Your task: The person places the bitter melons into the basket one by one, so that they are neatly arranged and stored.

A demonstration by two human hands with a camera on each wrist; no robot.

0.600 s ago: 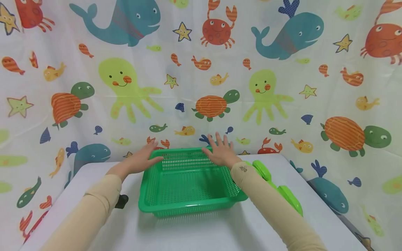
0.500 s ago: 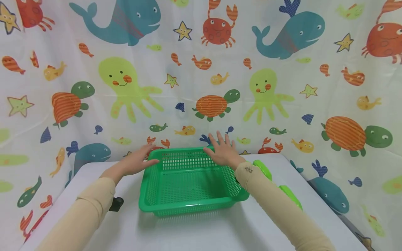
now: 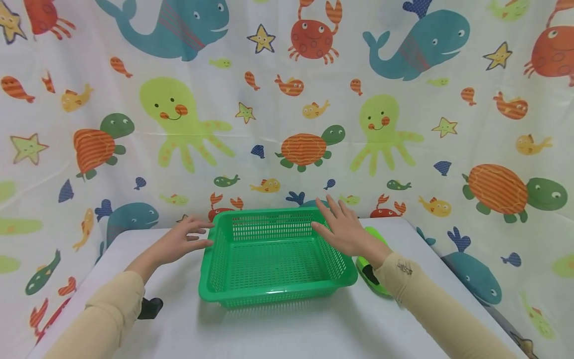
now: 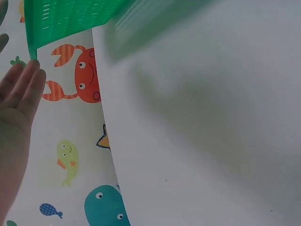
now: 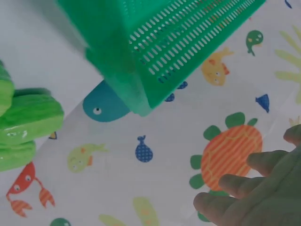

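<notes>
1. Located the green basket (image 3: 278, 292) near the middle of the white table (image 3: 251, 334), resting open side up.
2. Read the basket's long axis as running left to right across the head view, angled slightly away from the wearer at the right end; matched the short axis to the direction of the patterned curtain (image 3: 269, 164).
3. Found the left hand (image 3: 186, 242) at the basket's rear left corner, with fingers extended rightward and slightly apart. Could not tell contact with the rim.
4. Found the right hand (image 3: 343, 234) in front of the basket's rear right corner in the head view, with fingers spread and directed toward the curtain. Saw curtain between fingers and basket in the right wrist view.
5. Noted light-green objects (image 5: 30, 117) right of the basket, partly hidden by the right arm in the head view.
6. Noted a black object (image 3: 151, 307) just beside the left sleeve (image 3: 105, 309).
</notes>
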